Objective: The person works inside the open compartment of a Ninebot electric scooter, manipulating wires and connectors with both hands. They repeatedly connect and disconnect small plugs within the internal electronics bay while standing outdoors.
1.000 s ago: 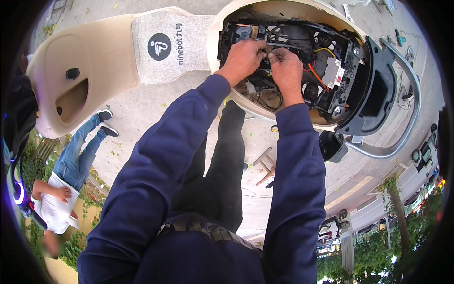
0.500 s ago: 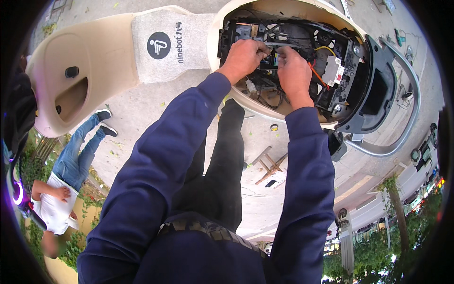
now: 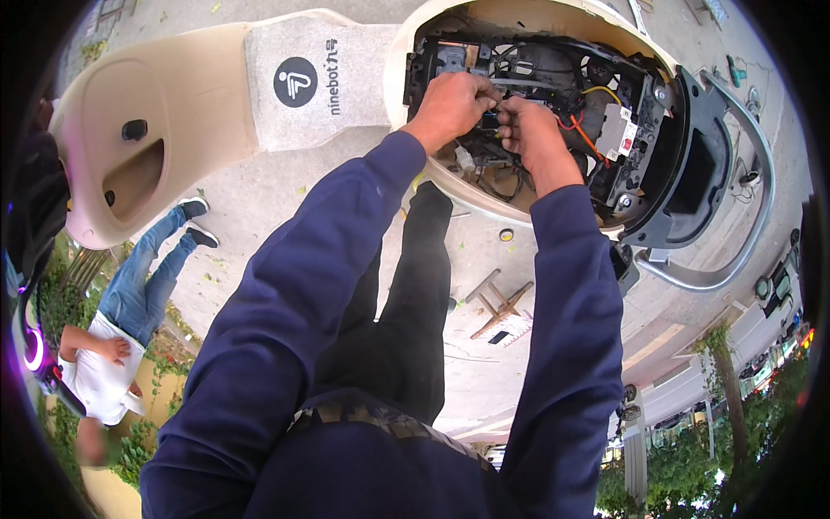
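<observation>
Reaching into an oval cream plastic scooter body (image 3: 396, 80) with a bare left hand (image 3: 451, 105), bunched together at the fingertips, and a bare right hand (image 3: 533, 130), curled just beside it. Hard to tell whether gripping anything. Showing tangled black wiring (image 3: 491, 156) below both hands, slanting orange cable (image 3: 590, 141) right of them.

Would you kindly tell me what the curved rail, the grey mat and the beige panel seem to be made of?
Curved rail: probably satin metal, by its silvery sheen. Grey mat: perhaps fabric or textured rubber, matte and speckled. Beige panel: likely moulded plastic, smooth and rounded.
</observation>
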`<state>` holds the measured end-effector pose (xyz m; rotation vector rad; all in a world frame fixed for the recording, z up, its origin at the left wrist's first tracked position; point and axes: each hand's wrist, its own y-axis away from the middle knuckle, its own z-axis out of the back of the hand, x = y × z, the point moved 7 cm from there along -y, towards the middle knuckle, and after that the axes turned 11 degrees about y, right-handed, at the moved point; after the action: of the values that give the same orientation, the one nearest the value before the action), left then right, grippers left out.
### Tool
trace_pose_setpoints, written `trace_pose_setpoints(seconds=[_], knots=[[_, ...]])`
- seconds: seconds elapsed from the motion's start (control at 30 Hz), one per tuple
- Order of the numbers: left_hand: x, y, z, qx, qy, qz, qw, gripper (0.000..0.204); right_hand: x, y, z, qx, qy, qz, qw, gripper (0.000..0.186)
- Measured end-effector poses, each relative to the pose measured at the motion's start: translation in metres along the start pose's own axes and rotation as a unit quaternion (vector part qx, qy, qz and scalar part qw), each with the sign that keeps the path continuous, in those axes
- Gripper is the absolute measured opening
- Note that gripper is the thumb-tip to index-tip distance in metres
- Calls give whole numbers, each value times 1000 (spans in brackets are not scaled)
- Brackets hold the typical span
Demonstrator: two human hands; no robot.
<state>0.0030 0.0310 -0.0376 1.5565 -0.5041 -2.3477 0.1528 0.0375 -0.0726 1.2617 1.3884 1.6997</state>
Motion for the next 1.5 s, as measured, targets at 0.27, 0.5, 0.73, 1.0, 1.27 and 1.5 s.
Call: trace_pose_setpoints(seconds=[0.27, 0.5, 0.73, 1.0, 1.27, 1.5], knots=[[2, -1, 4, -2, -3, -7, 1000, 18, 57, 64, -21, -288, 640, 455, 548, 9], [2, -2, 4, -6, -23, -8, 1000, 19, 52, 56, -30, -249, 687, 490, 476, 6], [1, -1, 1, 1, -14, -2, 1000, 16, -1, -4, 1, 15, 17, -12, 1000, 14], [8, -1, 5, -33, 71, 64, 995, 17, -14, -8, 0, 103, -67, -60, 991, 14], [4, 1, 10, -9, 31, 67, 997, 25, -13, -13, 1, 90, -68, -55, 992, 14], [13, 1, 10, -47, 42, 64, 996, 23, -11, -13, 3, 64, -61, -43, 995, 16]])
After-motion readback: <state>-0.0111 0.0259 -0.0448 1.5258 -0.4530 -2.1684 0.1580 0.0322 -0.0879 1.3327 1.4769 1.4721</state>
